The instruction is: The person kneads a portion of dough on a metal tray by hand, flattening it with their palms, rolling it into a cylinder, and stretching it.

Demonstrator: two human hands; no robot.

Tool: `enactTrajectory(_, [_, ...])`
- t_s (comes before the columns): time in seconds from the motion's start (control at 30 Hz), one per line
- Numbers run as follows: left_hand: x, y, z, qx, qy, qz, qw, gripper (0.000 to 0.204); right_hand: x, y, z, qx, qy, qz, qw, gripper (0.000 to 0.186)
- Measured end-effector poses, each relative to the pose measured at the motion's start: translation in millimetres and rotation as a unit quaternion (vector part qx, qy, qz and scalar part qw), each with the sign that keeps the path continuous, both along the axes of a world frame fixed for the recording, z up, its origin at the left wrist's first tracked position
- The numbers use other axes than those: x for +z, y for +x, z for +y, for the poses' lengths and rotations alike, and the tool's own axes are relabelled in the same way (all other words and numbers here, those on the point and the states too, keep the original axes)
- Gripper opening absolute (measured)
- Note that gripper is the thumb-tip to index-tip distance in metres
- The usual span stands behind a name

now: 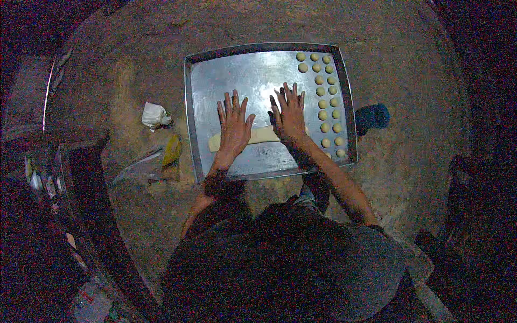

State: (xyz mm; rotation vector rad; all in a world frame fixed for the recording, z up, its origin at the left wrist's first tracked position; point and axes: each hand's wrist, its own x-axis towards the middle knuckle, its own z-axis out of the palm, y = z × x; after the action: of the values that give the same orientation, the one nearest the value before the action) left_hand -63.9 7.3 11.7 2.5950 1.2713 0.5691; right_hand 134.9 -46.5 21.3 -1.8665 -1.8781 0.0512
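A large metal tray (215,70) with raised walls lies in front of me, with a long pale dough roll (258,135) across its lower half. My left hand (233,121) rests over the roll's left part, palm down, fingers outstretched and apart. My right hand (288,116) lies likewise over the right part of the roll, fingers spread, hiding some of it. Several small round dough balls (322,114) stand in columns along the tray's right side.
Left of the tray are a white crumpled bag (155,116) and a plastic bag with something yellow (171,153). A blue object (377,116) is at the right on the concrete floor (409,75). A dark ledge (81,194) runs along the lower left.
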Motion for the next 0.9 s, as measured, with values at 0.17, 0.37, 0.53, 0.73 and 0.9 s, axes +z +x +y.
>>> enactTrajectory(0.17, [-5,-9,0,-0.009,-0.008,0.043,0.999,0.068,-7,7,1,-0.004,-0.010,0.024,1.000,0.053])
enactTrajectory(0.37, [6,-27,2,0.006,-0.083,-0.031,0.996,0.062,7,13,-4,-0.011,-0.034,0.062,0.997,0.049])
enactTrajectory(0.53, [34,-51,-11,0.008,-0.084,-0.061,0.995,0.053,35,17,-21,0.029,-0.008,0.091,0.995,0.046])
enactTrajectory(0.73, [23,-62,-28,-0.077,-0.138,0.008,0.987,0.054,25,3,-51,0.084,-0.171,0.049,0.980,0.052])
enactTrajectory(0.9, [13,-41,-39,-0.127,-0.194,-0.008,0.973,0.059,39,-3,-47,0.104,-0.187,0.028,0.976,0.056])
